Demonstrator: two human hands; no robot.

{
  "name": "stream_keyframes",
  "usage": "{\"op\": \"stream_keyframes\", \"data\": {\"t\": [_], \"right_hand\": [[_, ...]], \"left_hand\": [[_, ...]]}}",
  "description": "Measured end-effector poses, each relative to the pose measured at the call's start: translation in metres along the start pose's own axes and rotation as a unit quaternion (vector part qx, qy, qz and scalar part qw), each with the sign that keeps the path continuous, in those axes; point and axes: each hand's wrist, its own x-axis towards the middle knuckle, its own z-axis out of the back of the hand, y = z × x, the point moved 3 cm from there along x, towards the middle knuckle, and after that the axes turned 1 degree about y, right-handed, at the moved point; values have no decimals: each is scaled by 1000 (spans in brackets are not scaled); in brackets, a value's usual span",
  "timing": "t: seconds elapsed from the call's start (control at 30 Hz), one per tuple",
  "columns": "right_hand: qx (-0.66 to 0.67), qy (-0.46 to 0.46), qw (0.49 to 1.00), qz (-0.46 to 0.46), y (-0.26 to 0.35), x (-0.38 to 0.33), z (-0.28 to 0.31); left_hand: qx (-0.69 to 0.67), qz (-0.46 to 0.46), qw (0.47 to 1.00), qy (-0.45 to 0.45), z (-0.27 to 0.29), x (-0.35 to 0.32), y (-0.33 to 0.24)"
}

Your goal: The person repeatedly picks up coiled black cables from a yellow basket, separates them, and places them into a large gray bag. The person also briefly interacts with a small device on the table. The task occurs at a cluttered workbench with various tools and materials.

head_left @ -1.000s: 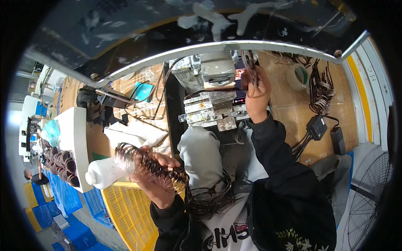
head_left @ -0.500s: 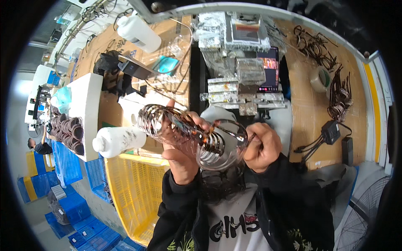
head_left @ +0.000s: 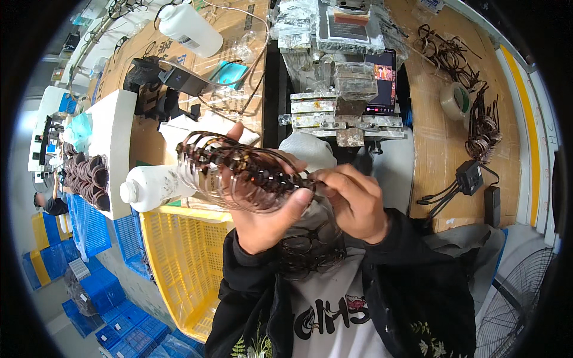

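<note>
My left hand (head_left: 262,218) is raised close to the camera and grips a long stack of thin brown wire rings (head_left: 239,170) threaded side by side. My right hand (head_left: 352,200) pinches the right end of that stack with thumb and fingers. Below the hands a darker bunch of similar rings (head_left: 307,247) hangs against my chest. Both black sleeves come up from the lower edge.
A white plastic bottle (head_left: 152,188) lies beside a yellow crate (head_left: 179,262). Cardboard covers the bench; a phone with a lit screen (head_left: 382,83), a metal jig (head_left: 340,119), a tape roll (head_left: 455,100), loose brown rings (head_left: 480,128), a power adapter (head_left: 468,177) lie there. Blue crates (head_left: 95,298) and a fan (head_left: 519,310) stand on the floor.
My right hand came down from the jig on the bench and took the right end of the ring stack. The left hand lifted the stack closer to the camera.
</note>
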Motion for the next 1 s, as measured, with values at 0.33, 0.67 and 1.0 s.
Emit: {"op": "stream_keyframes", "data": {"t": [0.33, 0.67, 1.0], "right_hand": [[-116, 288, 950, 18, -27, -58, -3], [-26, 51, 996, 61, -28, -9, 59], [298, -291, 908, -52, -107, 62, 71]], "left_hand": [[-80, -26, 991, -104, 31, -2, 4], [-123, -51, 983, -124, 56, -4, 6], [-183, -8, 973, -143, 42, -5, 13]]}}
